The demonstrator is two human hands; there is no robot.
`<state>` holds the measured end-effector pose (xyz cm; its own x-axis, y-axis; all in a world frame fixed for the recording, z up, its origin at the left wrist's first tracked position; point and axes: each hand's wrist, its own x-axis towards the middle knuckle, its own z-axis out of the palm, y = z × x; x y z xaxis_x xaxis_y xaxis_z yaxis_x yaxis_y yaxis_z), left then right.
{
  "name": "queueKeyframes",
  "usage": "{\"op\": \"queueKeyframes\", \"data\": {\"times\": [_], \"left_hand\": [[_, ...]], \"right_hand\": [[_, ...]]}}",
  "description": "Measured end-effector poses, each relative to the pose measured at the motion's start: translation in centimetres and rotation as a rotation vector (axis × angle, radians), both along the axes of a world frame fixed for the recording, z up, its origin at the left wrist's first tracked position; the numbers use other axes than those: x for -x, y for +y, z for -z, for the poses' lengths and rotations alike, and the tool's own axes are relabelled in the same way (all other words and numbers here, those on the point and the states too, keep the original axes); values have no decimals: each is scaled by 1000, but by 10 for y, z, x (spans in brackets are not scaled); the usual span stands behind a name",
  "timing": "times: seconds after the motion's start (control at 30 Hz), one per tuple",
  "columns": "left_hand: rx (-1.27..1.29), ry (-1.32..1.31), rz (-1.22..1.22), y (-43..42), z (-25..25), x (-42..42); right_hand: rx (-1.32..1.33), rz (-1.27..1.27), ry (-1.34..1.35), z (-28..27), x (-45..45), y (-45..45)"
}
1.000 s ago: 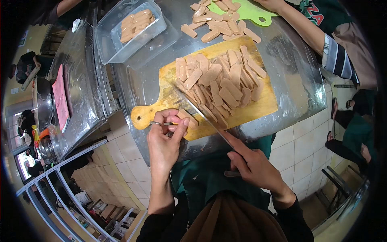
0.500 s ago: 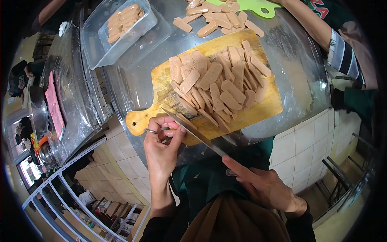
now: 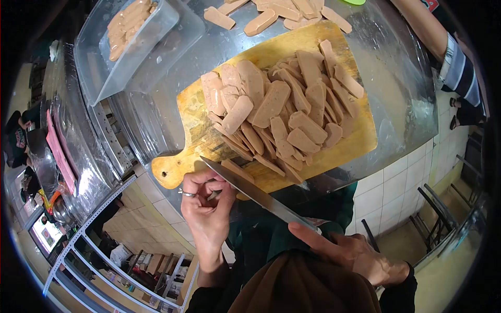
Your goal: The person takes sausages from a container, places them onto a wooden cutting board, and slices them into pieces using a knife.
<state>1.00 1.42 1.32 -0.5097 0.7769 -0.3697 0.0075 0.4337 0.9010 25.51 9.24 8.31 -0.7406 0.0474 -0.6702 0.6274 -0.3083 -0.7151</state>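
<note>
Long pinkish-brown slices (image 3: 276,104) lie heaped on a yellow wooden cutting board (image 3: 344,156). My right hand (image 3: 349,250) is closed on a knife (image 3: 255,194), its index finger stretched along the top of the blade. The blade slants up and left, its tip beside the fingertips of my left hand (image 3: 209,203). A small brown piece (image 3: 237,170) lies at the board's near edge, partly behind the blade. My left hand's fingers are bent and pinched at that piece's lower left end; the exact contact is hidden by the knife.
A clear plastic tub (image 3: 151,49) with brown pieces stands at the upper left of the metal table (image 3: 402,120). More pieces (image 3: 284,9) and a green board's edge (image 3: 355,1) are at the top. Another person's arm (image 3: 425,23) is at the upper right.
The knife has moved from beside the heap to over the small piece near my left hand, tip pointing up-left. The view has shifted, so the tub and board sit further left.
</note>
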Motion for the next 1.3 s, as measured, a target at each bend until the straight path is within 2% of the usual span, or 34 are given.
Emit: {"op": "queueKeyframes", "data": {"times": [0.4,0.47,0.53,0.67,0.8,0.97,1.1,1.3], "left_hand": [[87,12,-5,0,-6,-2],[85,-7,-14,0,-6,-2],[81,-4,-17,1,-5,-2],[76,15,-24,0,-5,-4],[79,2,-15,1,-4,-3],[64,55,27,0,-2,-1],[46,54,-18,-2,2,-6],[83,145,58,-1,0,-3]], "right_hand": [[-73,49,55,10,10,-4],[-136,55,58,18,23,-2],[-313,60,102,34,35,-7],[-196,151,132,31,31,0],[-211,179,105,20,27,0],[-154,51,4,34,44,5],[-152,86,5,29,39,3],[-191,185,72,38,40,0]]}}
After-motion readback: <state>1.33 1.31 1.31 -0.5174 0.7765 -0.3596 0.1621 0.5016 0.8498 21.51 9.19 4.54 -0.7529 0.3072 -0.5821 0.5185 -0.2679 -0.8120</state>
